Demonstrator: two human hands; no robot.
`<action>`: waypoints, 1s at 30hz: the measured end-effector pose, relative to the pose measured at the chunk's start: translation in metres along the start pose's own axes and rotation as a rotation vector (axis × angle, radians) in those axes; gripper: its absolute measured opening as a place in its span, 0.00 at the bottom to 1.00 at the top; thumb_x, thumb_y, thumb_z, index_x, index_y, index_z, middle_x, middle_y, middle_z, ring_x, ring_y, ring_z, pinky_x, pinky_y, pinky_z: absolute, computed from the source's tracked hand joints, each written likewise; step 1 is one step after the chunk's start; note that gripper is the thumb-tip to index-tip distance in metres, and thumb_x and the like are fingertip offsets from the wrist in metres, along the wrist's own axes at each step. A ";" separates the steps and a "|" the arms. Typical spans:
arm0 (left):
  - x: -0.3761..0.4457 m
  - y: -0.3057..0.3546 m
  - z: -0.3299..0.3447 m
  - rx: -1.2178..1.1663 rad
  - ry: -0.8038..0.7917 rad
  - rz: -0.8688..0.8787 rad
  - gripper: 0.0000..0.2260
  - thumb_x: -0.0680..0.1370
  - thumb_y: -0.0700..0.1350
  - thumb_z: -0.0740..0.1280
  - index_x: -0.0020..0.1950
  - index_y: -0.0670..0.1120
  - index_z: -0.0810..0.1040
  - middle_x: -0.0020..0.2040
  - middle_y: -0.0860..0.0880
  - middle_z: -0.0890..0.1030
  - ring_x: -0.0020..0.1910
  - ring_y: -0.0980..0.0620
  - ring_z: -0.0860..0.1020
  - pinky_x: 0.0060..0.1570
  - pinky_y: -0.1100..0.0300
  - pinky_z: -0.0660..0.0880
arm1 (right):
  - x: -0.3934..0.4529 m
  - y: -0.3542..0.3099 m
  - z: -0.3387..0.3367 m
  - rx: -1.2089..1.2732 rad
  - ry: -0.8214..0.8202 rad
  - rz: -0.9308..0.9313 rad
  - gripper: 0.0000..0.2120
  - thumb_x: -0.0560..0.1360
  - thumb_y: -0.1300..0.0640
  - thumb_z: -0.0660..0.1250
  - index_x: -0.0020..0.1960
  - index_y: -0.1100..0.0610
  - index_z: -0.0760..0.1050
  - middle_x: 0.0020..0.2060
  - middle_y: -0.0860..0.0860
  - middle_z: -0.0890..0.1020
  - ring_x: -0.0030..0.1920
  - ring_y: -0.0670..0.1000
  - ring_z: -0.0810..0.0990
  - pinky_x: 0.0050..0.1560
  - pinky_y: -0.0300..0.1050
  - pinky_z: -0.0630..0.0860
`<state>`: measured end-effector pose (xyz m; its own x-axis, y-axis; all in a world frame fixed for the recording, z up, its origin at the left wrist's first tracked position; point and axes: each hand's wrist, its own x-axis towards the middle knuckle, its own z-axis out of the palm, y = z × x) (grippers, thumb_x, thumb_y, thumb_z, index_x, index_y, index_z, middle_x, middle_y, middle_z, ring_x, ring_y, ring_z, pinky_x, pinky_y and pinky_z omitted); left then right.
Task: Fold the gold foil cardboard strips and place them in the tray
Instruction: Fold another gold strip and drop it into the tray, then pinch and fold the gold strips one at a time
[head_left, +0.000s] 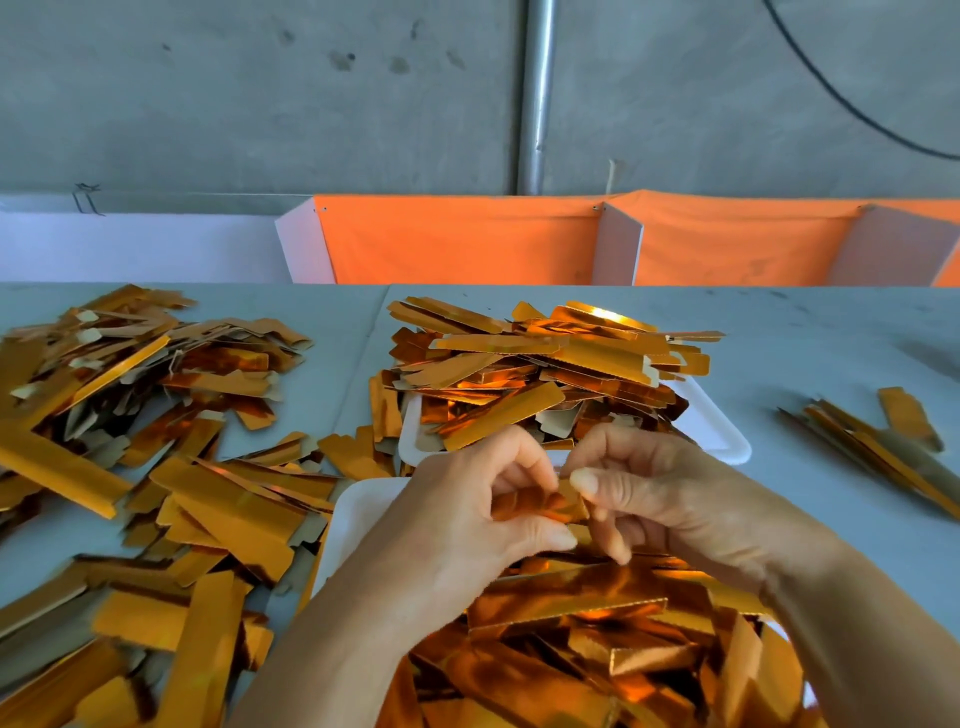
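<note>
I pinch one gold strip (540, 505) with my left hand (467, 525) and right hand (670, 499) above the near tray (358, 514), and should press the fold flat and straight.

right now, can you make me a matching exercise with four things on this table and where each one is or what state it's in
Things:
1. far white tray
2. near white tray
3. gold strip between the hands
4. small bundle of strips

Places or states:
A. pinched by both the left hand and the right hand
B. lying alone on the table's right side
C. heaped with strips, beyond the hands
D. closest to the person, under the arms, also holding strips

Pairs: 1-C, 2-D, 3-A, 4-B
</note>
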<state>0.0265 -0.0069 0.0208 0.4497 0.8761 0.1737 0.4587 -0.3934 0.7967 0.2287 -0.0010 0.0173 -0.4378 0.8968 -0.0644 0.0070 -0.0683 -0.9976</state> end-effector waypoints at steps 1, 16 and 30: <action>0.000 -0.001 0.000 0.044 -0.032 -0.021 0.12 0.68 0.57 0.73 0.47 0.62 0.73 0.46 0.62 0.80 0.48 0.67 0.76 0.46 0.66 0.73 | -0.001 -0.001 -0.001 -0.048 0.018 0.025 0.07 0.68 0.52 0.73 0.42 0.54 0.80 0.30 0.52 0.77 0.28 0.48 0.77 0.30 0.39 0.74; 0.006 0.003 0.007 0.393 0.322 0.092 0.05 0.78 0.51 0.63 0.49 0.54 0.78 0.41 0.61 0.73 0.44 0.62 0.72 0.43 0.73 0.68 | 0.078 -0.026 -0.023 -1.300 0.410 -0.101 0.16 0.81 0.58 0.57 0.67 0.47 0.72 0.60 0.48 0.78 0.52 0.48 0.76 0.45 0.34 0.70; 0.006 0.005 0.007 0.383 0.536 0.085 0.12 0.77 0.48 0.63 0.60 0.52 0.77 0.54 0.59 0.74 0.53 0.61 0.71 0.46 0.75 0.66 | 0.066 -0.034 -0.019 -1.373 0.463 -0.087 0.06 0.80 0.56 0.62 0.50 0.51 0.79 0.47 0.51 0.83 0.46 0.51 0.81 0.42 0.41 0.76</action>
<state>0.0373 -0.0057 0.0216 0.0981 0.8160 0.5696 0.7226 -0.4519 0.5230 0.2170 0.0692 0.0468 -0.1599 0.9524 0.2597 0.9512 0.2190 -0.2175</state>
